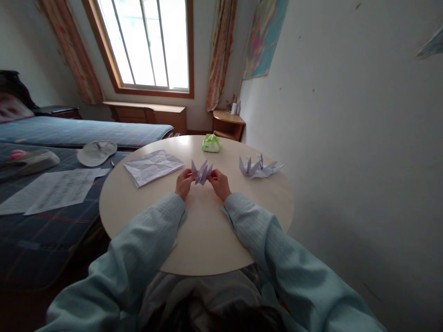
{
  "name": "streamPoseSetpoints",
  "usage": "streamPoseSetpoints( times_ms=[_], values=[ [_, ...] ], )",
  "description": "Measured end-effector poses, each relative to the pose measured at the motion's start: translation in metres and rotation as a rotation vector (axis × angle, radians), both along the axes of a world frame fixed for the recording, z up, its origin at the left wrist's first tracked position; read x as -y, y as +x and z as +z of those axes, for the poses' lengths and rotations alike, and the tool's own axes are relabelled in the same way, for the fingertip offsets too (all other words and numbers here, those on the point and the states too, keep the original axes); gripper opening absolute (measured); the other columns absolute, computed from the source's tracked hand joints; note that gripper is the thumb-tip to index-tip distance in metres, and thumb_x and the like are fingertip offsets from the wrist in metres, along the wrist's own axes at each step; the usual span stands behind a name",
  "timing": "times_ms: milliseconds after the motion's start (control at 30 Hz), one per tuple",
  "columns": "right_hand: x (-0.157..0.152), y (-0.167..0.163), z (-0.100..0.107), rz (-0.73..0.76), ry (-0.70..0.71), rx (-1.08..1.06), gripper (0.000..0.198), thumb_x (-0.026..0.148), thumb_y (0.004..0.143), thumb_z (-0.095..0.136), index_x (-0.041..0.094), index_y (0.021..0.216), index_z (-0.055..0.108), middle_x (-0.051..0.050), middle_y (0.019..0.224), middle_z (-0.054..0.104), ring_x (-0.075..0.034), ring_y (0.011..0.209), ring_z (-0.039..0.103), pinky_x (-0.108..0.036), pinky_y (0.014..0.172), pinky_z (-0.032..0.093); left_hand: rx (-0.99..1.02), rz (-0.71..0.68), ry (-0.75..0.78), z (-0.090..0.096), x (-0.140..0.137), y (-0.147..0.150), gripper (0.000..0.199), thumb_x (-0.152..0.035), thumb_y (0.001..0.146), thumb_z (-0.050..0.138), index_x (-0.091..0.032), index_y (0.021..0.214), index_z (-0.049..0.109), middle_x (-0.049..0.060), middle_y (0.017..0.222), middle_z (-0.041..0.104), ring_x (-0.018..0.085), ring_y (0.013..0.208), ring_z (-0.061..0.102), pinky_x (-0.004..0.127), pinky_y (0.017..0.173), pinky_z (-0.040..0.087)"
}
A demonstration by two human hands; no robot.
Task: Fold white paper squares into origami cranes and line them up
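Observation:
A folded pale-lilac paper crane (201, 174) is between my two hands, just above the round table (204, 230). My left hand (185, 182) pinches its left side, and my right hand (220, 182) pinches its right side. Pointed tips of the folded paper stick up between them. Off to the right, several finished paper cranes (261, 170) stand close together on the tabletop. Left of my hands lie creased, unfolded sheets of paper (152, 166).
A green tissue packet (211, 143) sits at the table's far edge. The bed (69, 230) on the left bears printed sheets (58, 189) and a white cap (97, 153). A bare wall (353, 161) runs close along the right side. A small wooden cabinet (228, 118) stands behind the table.

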State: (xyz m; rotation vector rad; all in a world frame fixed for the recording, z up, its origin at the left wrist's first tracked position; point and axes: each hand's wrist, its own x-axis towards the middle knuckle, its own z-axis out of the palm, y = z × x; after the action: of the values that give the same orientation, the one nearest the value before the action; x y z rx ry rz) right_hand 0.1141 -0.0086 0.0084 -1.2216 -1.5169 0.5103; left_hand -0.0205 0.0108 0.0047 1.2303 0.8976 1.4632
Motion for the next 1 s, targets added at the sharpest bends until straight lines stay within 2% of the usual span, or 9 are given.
streamPoseSetpoints(
  times_ms=[167, 633, 1000],
  values=[
    [-0.0005, 0.0008, -0.0001, -0.025, 0.009, -0.027, 0.013, 0.028, 0.068, 0.051, 0.018, 0.062, 0.046, 0.002, 0.061, 0.054, -0.010, 0.059, 0.051, -0.024, 0.060, 0.042, -0.026, 0.041, 0.017, -0.0015, -0.0019, -0.0007, 0.023, -0.033, 0.054, 0.064, -0.015, 0.067, 0.060, 0.000, 0.065, 0.059, 0.012, 0.065, 0.052, 0.027, 0.066, 0.041],
    [0.0027, 0.0003, 0.0027, -0.074, 0.018, -0.047, 0.011, 0.027, 0.067, 0.051, 0.017, 0.063, 0.048, 0.003, 0.060, 0.053, -0.010, 0.057, 0.048, -0.023, 0.058, 0.040, -0.033, 0.046, -0.001, 0.0027, 0.0024, 0.0002, 0.024, -0.035, 0.055, 0.064, -0.015, 0.068, 0.061, 0.001, 0.067, 0.060, 0.012, 0.065, 0.052, 0.026, 0.063, 0.041],
    [0.0030, 0.0002, 0.0038, -0.040, 0.019, -0.066, 0.011, 0.027, 0.067, 0.051, 0.017, 0.063, 0.048, 0.002, 0.062, 0.054, -0.011, 0.059, 0.050, -0.024, 0.060, 0.041, -0.046, 0.068, -0.004, 0.0035, 0.0029, -0.0006, 0.023, -0.034, 0.054, 0.064, -0.015, 0.066, 0.061, 0.001, 0.066, 0.060, 0.012, 0.063, 0.052, 0.025, 0.061, 0.041]
  ],
)
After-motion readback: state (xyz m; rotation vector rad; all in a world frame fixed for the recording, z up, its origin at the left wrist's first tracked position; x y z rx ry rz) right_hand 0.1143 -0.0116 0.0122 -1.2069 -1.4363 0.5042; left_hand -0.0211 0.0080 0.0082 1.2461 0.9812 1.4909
